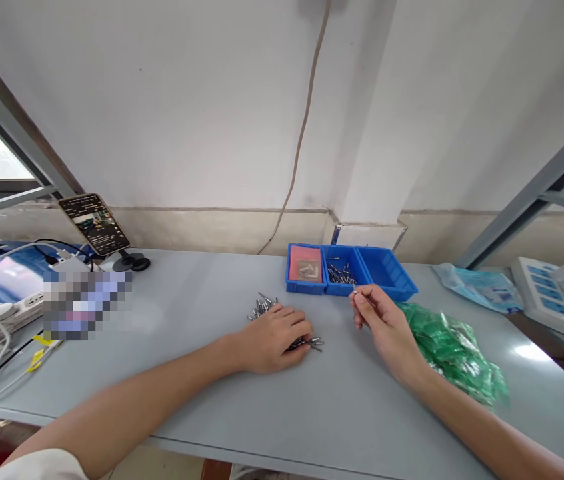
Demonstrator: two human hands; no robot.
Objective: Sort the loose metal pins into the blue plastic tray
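Observation:
My left hand [279, 337] lies palm down on the grey table, its fingers curled over a loose heap of thin, shiny metal pins [261, 305]. More pins stick out past the fingertips on the right; those under the palm are hidden. With thumb and fingertips pressed together, my right hand [382, 327] pinches a small metal pin [355, 288] just in front of the blue bins. The middle blue bin [331, 289] has many similar pins in it. Their exact kind is too small to tell.
A blue bin [306, 288] with a pink card stands left, another blue bin [389, 267] right. Green plastic bags [457, 350] lie beside my right forearm. A phone [95, 223] on a stand, a power strip [27, 307] and cables are at left; a white device [547, 293] is at right.

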